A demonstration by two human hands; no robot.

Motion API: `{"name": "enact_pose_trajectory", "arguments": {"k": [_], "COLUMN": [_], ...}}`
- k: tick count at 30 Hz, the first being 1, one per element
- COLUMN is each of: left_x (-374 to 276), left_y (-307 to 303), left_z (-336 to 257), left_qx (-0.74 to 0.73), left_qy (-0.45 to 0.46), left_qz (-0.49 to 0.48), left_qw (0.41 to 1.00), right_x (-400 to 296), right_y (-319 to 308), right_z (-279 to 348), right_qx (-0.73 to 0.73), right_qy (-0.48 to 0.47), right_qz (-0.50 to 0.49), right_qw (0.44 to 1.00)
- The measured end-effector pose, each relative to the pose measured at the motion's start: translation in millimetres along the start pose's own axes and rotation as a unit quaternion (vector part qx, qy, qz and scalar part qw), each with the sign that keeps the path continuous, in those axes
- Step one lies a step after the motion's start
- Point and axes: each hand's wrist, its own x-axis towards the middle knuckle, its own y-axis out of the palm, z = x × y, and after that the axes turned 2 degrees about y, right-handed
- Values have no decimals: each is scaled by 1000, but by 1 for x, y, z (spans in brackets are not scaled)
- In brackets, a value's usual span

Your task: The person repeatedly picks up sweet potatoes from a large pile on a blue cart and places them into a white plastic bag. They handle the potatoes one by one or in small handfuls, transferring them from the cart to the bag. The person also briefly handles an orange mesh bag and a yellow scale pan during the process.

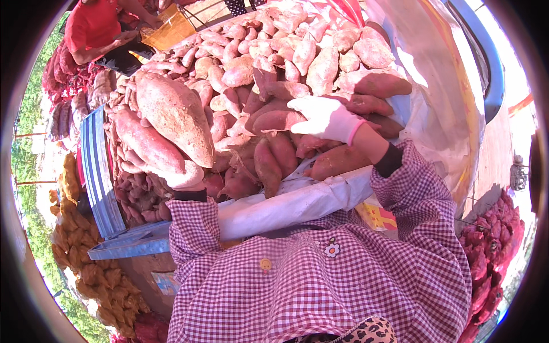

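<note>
My left hand point(187, 176), in a pale glove, holds a reddish sweet potato point(148, 139) from below. A much larger, soil-coated sweet potato point(173, 113) leans against that one over the same hand; most of my fingers are hidden under the two. On the right, my right hand point(328, 118), in a white glove with a pink cuff, reaches over the heap of sweet potatoes point(240, 70). Its fingers are spread, and nothing shows in its grip. Just left of its fingertips is a reddish sweet potato point(278, 121); whether they touch, I cannot tell.
A rolled white sheet point(296, 206) edges the heap before me. Smaller sweet potatoes point(139, 195) fill a section by a blue slatted panel point(101, 171). Across the heap stands a person in a red shirt point(92, 28) beside an orange crate point(169, 30). Filled mesh sacks point(92, 257) stand left.
</note>
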Motion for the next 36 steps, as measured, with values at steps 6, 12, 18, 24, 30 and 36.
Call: {"name": "enact_pose_trajectory", "arguments": {"k": [6, 12, 18, 24, 30, 36], "left_x": [-6, -14, -17, -4, -2, -1], "left_y": [-12, -17, -11, -10, 3, 3], "left_z": [-3, -2, -3, -26, -8, -18], "left_qx": [99, 173, 80, -364, -227, -209], "left_qy": [101, 210, 168, -155, -128, -52], "left_qz": [77, 139, 140, 129, -32, -23], "left_qw": [987, 952, 972, 909, 965, 976], "right_x": [52, -2, -38, -6, -10, -47], "right_y": [44, -89, -55, -10, -19, -82], "right_z": [15, 21, -47, 6, -19, 0], "right_qx": [-12, 71, -93, -215, -7, 730], "right_qy": [-43, 106, 40, 95, 155, 109], "right_qz": [15, -32, 11, 233, 251, 55], "right_qw": [999, 991, 995, 944, 955, 673]}}
